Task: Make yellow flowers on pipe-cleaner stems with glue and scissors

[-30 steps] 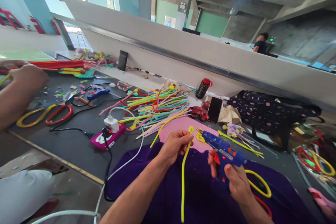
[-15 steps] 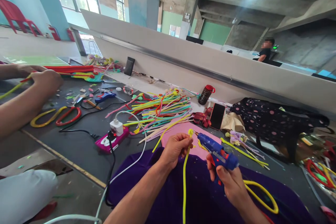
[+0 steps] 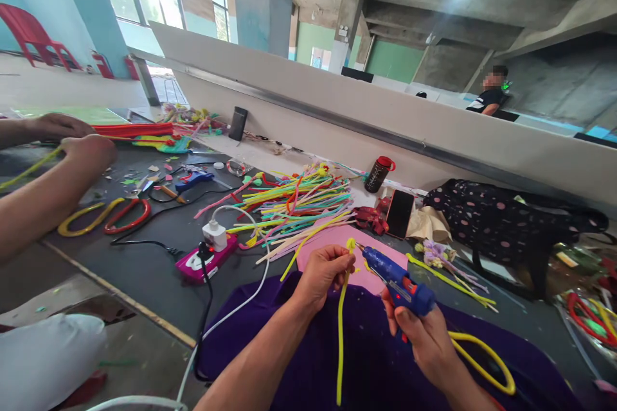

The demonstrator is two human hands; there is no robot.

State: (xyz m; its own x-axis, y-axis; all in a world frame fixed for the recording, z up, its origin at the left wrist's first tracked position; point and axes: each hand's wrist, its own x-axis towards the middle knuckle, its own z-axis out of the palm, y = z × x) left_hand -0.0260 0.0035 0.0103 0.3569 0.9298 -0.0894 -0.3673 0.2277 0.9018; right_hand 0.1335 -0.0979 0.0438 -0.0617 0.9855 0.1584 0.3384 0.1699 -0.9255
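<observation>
Between the thumb and fingers of my left hand (image 3: 328,273) is a yellow pipe cleaner (image 3: 340,340). Its top end is curled into a small knob, and the long tail hangs down over purple cloth (image 3: 260,327). My right hand (image 3: 419,337) is wrapped around the handle of a blue glue gun (image 3: 398,276). The gun's nozzle points left, close beside the curled knob; whether they touch I cannot tell. Beneath both lies a pink sheet (image 3: 313,257) with small yellow bits on it.
A heap of coloured pipe cleaners (image 3: 294,205) lies beyond my left hand. A magenta power strip (image 3: 207,260) with cables is at left, scissors (image 3: 128,215) further left. Behind stand a bottle (image 3: 379,173), phone (image 3: 400,213) and dotted bag (image 3: 511,225). A co-worker's hands (image 3: 81,141) work at far left.
My hands and the glue gun stay almost in place, with the nozzle still at the yellow knob. At far left the co-worker's hands have shifted slightly.
</observation>
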